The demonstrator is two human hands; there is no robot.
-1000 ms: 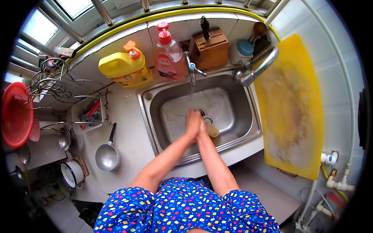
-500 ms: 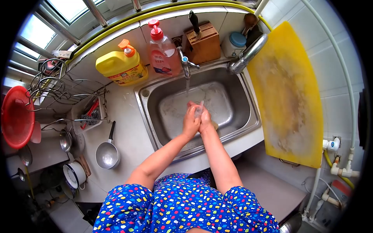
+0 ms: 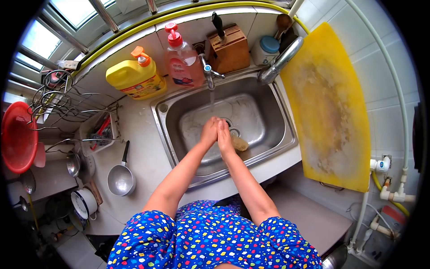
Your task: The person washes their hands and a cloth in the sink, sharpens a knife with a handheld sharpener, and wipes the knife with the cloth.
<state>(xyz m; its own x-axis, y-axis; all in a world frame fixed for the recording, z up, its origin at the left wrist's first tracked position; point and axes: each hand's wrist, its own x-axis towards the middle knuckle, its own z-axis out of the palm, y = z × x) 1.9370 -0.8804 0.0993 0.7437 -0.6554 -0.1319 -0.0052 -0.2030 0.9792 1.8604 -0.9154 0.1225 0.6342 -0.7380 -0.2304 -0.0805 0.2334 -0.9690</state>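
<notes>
In the steel sink (image 3: 183, 105), my left hand (image 3: 209, 131) and my right hand (image 3: 224, 134) are pressed palm to palm. Their fingers are stretched out and point towards the tap (image 3: 207, 71), and nothing shows between them. A thin stream of water (image 3: 212, 99) runs down just beyond the fingertips. Close beside my right hand, on the sink floor, lies a tan, rounded, sponge-like piece (image 3: 240, 144). The drain (image 3: 234, 132) is partly visible beyond the right fingers.
Behind the sink stand a yellow jug (image 3: 134, 78), a pink soap bottle (image 3: 182, 65), a knife block (image 3: 230, 50) and a blue-lidded jar (image 3: 267, 50). A small saucepan (image 3: 121, 180) sits on the left counter. A yellow cutting board (image 3: 329, 107) leans at the right.
My hands were cupped together under the stream with water in them. Now they are flat against each other, slightly nearer me and left, and the tan piece and drain show more.
</notes>
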